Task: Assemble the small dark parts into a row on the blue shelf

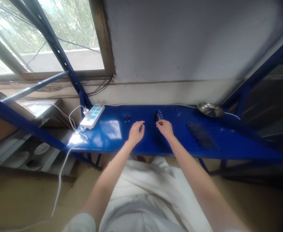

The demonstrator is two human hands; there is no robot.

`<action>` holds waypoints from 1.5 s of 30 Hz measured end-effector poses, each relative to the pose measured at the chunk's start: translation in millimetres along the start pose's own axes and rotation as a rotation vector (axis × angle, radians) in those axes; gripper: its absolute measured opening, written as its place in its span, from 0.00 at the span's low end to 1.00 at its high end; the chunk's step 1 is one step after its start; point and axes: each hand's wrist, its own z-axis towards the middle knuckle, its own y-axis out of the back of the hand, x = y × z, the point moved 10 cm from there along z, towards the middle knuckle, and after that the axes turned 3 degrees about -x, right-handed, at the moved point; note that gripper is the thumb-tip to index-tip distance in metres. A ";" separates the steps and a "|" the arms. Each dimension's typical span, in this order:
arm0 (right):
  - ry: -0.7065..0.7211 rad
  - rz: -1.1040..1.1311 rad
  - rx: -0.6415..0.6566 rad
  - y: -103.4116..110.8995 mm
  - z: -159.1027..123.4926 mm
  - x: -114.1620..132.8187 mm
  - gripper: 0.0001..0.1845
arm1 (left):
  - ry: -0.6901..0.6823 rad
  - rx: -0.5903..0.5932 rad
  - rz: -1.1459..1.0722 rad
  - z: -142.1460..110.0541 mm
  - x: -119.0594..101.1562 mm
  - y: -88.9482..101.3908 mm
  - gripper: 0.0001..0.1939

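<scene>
Above the blue table (141, 145), my left hand (136, 132) is loosely curved, with a gap between thumb and fingers and nothing visible in it. My right hand (165, 128) has thumb and fingertips pinched together. Whatever they hold, if anything, is too small to make out. Just beyond those fingertips lie a small dark piece (156, 115) and a group of small clear pieces (159, 114). Two small dark cylindrical pieces (127, 119) stand or lie side by side on the table, farther back and left of my left hand.
A white power strip (93, 116) with a plugged-in charger (87, 113) sits at the table's left end, its cable (60, 180) hanging down. A shiny metal bowl (210, 109) rests at the back right. A blurred-out dark object (201, 136) lies right of my forearm. Blue frame posts flank both ends.
</scene>
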 end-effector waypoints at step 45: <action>0.256 -0.301 -0.191 -32.1 -13.7 23.9 0.09 | 0.234 -0.339 -0.256 -5.6 36.7 -11.0 0.08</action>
